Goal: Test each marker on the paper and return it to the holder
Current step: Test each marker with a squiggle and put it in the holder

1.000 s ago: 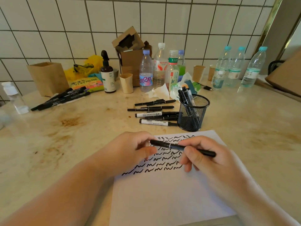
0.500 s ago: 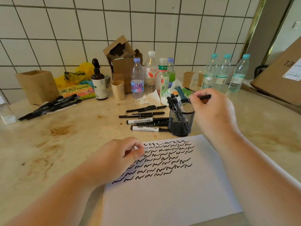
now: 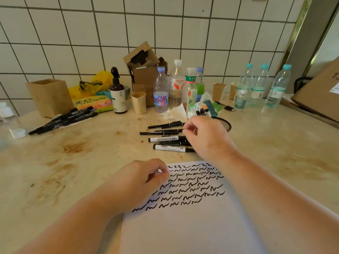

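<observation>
A white paper [image 3: 183,228] with rows of black squiggles lies in front of me. My left hand [image 3: 145,180] rests on its upper left corner, fingers loosely curled, holding nothing. My right hand [image 3: 203,138] hovers over several capped black markers [image 3: 168,138] lying on the counter, its fingertips next to the right end of one of the middle ones; I see nothing in its grasp. It hides most of the black mesh holder [image 3: 225,124]. The tops of the markers in the holder [image 3: 201,112] show just beyond the hand.
More black markers [image 3: 64,120] lie at the left beside a wooden box [image 3: 49,97]. Along the tiled wall stand a brown spray bottle [image 3: 118,97], paper cups [image 3: 139,103], a torn carton [image 3: 143,76], and water bottles [image 3: 256,85]. A cardboard box [image 3: 319,96] sits at the right.
My right hand carried the capped marker from over the paper to the holder, let it go there, and has moved left over the loose markers. My left hand stayed on the paper.
</observation>
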